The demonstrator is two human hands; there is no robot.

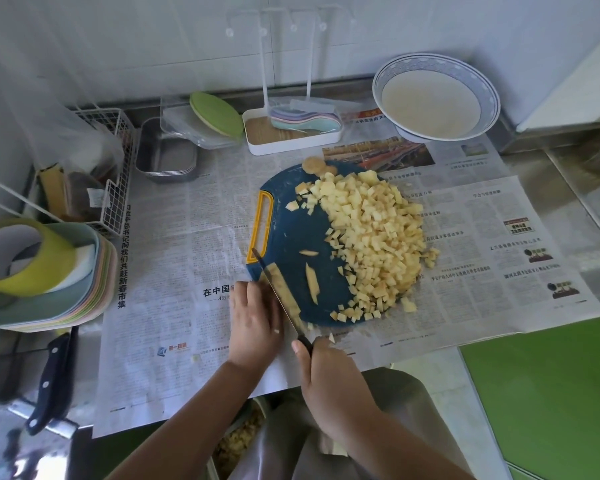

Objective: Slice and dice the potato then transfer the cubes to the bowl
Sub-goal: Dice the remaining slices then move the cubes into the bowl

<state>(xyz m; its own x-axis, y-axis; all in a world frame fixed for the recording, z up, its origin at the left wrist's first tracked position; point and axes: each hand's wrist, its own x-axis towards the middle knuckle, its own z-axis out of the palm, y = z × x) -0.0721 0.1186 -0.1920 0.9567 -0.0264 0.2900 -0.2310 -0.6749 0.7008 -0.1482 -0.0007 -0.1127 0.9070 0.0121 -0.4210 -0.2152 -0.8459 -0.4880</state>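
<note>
Gripping the knife [281, 297], right hand [329, 375] curled.

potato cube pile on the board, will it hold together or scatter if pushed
Likely scatters: the potato cubes are loose small pieces, some already off the cutting board on the newspaper. Probably damp and clingy: one bit sticks to the left hand.

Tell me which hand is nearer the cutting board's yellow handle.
Left. The left hand lies just below the yellow handle, at the board's near corner. The right hand, gripping the knife, sits farther back, off the board.
</note>
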